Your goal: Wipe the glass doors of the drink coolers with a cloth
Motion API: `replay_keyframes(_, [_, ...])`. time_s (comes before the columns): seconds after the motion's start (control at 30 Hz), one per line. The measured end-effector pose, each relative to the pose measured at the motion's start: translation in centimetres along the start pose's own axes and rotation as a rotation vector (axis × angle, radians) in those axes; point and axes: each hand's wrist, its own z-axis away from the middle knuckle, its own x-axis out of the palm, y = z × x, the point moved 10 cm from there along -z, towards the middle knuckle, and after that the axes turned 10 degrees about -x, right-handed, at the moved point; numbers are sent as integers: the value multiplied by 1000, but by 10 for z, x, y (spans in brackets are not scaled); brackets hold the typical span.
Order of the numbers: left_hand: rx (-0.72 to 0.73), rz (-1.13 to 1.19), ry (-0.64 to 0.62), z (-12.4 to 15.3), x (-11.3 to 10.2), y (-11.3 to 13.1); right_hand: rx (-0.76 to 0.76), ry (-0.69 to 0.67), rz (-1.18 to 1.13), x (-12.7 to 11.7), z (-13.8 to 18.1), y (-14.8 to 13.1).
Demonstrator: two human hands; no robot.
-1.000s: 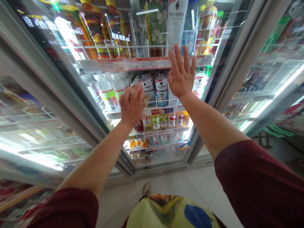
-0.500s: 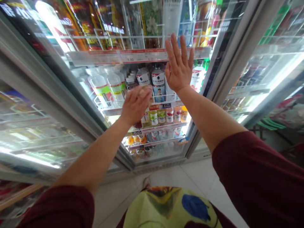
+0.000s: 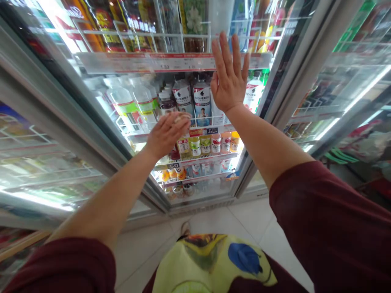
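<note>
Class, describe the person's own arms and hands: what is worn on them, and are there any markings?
The left hand and right hand are both ungloved. The left sleeve and right sleeve are dark maroon and short, leaving the forearms bare. No watch, bracelet or sleeve marking is visible.

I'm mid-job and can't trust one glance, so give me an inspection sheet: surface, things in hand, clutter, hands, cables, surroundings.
Surface: upright glass door, with reflections; it appears shut.
Things in hand: a pale item under the left fingers, mostly hidden; what it is, I cannot tell.
Clutter: bottles on shelves behind the glass.
Left hand: curled over the pale item, in front of the bottles.
Right hand: open, fingers spread, seemingly flat on the glass.
Cables: nothing seen.
Surroundings: more cooler doors on both sides; tiled floor and a shoe below.
</note>
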Motion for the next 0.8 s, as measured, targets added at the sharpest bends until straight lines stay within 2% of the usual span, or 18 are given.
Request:
replay_keyframes(0.03, [42, 0, -44, 4, 6, 3, 4, -2, 4, 0, 0, 0])
replay_keyframes(0.1, [45, -18, -16, -2, -6, -12, 15, 7, -5, 0, 0, 1])
replay_keyframes(0.2, [-113, -60, 242, -18, -55, -58, 40, 37, -27, 1, 0, 3])
replay_keyframes(0.27, [-215, -73, 390, -13, -73, -73, 49, 53, -19, 2, 1, 3])
replay_keyframes(0.33, [-215, -63, 363, -1, -60, -62, 43, 74, 5, 2, 3, 2])
replay_keyframes(0.43, [-49, -44, 121, 22, -14, -21, 23, 105, 24, -2, 5, -3])
replay_keyframes(0.47, [3, -40, 61, 26, -5, -13, 23, 102, 24, -2, 6, -4])
replay_keyframes(0.5, [28, -44, 49, 27, -5, -12, 28, 91, 25, -3, 6, -5])
replay_keyframes(0.53, [19, -58, 92, 24, -14, -19, 38, 75, 27, -3, 6, -5])
replay_keyframes(0.63, [-127, -130, 387, 6, -67, -60, 58, 19, 30, -3, 5, -5])
replay_keyframes(0.7, [-210, -156, 527, 2, -87, -76, 52, -14, 18, -2, 3, -4])
replay_keyframes(0.73, [-226, -146, 536, 3, -86, -76, 47, -24, 12, -1, 1, -4])
replay_keyframes(0.8, [-176, -77, 419, 9, -61, -58, 33, -23, 3, 1, -1, -1])
